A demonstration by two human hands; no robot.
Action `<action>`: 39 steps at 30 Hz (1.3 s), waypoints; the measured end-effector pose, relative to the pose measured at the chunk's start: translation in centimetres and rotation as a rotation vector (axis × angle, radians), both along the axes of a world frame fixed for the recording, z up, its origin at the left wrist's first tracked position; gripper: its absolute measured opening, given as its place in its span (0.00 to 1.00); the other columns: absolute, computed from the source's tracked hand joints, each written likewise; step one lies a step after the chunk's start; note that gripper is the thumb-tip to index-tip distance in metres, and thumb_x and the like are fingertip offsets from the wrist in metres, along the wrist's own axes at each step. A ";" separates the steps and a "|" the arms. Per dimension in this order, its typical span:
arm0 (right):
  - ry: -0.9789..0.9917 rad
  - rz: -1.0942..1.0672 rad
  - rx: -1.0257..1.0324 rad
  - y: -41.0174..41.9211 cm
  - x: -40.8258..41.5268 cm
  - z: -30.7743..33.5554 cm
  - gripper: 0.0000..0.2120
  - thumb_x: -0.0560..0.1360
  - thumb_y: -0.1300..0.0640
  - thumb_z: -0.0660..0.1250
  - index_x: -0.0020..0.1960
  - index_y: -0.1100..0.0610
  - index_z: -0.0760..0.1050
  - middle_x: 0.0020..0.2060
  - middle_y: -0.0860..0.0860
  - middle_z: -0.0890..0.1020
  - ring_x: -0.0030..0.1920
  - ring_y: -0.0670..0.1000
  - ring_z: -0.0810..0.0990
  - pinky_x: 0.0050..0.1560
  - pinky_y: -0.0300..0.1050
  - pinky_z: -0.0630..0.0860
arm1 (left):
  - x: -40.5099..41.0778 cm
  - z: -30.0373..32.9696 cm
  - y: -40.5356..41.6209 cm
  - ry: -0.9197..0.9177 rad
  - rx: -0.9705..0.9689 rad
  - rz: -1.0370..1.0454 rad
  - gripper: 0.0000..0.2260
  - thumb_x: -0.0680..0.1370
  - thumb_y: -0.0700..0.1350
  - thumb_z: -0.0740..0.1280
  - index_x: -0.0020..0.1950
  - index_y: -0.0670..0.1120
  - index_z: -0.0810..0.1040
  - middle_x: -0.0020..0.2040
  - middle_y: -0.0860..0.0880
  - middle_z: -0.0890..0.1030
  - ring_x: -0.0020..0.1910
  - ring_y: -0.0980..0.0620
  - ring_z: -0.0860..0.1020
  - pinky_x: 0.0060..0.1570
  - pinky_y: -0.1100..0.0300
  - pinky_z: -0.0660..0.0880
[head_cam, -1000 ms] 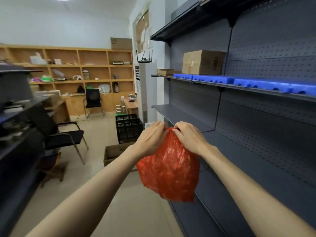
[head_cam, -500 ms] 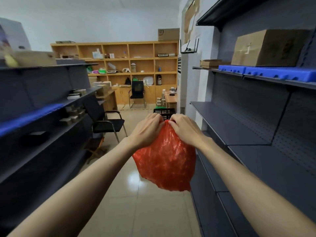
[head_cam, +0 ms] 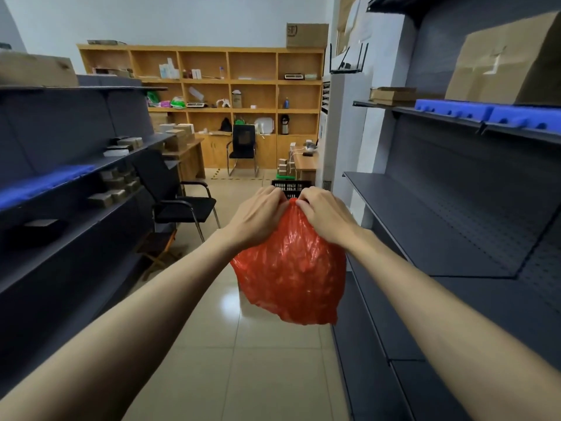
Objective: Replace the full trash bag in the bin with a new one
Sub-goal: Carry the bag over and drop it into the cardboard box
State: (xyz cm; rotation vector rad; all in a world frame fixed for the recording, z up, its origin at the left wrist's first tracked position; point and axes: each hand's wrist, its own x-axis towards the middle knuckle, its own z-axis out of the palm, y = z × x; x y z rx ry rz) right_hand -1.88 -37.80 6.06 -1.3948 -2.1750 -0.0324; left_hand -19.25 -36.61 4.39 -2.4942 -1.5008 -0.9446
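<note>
the red trash bag [head_cam: 290,268] hangs in the air above the tiled floor [head_cam: 243,360], just left of the dark metal shelving [head_cam: 440,223]. the left hand [head_cam: 258,217] and right hand [head_cam: 324,217] are both closed around its gathered top, fingertips nearly meeting. a black chair [head_cam: 179,196] stands well left of the bag.

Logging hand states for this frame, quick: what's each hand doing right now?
Left hand: closed, grip pinching the gathered top of the red trash bag.
Right hand: closed, grip on the same bag top; the bag hangs free.
</note>
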 end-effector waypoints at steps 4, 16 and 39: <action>-0.012 0.006 -0.030 6.5 -1.1 -0.4 0.13 0.82 0.53 0.56 0.52 0.59 0.76 0.51 0.55 0.80 0.52 0.57 0.78 0.54 0.56 0.75 | -1.2 -0.5 6.1 0.004 -0.006 0.004 0.11 0.84 0.50 0.56 0.51 0.46 0.73 0.48 0.51 0.74 0.48 0.54 0.72 0.38 0.63 0.63; -0.016 -0.046 -0.073 27.1 -4.7 -1.8 0.12 0.82 0.53 0.57 0.53 0.58 0.76 0.51 0.55 0.80 0.53 0.57 0.78 0.53 0.55 0.75 | -4.7 -1.6 27.6 0.063 -0.044 -0.039 0.10 0.84 0.51 0.56 0.49 0.48 0.72 0.47 0.52 0.73 0.48 0.53 0.71 0.42 0.58 0.68; -0.038 0.006 -0.182 67.6 0.1 -8.3 0.12 0.82 0.52 0.56 0.52 0.57 0.76 0.50 0.53 0.79 0.52 0.55 0.78 0.53 0.53 0.75 | 0.6 -7.5 66.4 0.054 -0.221 0.074 0.13 0.83 0.51 0.57 0.53 0.45 0.76 0.50 0.48 0.78 0.49 0.50 0.75 0.47 0.52 0.76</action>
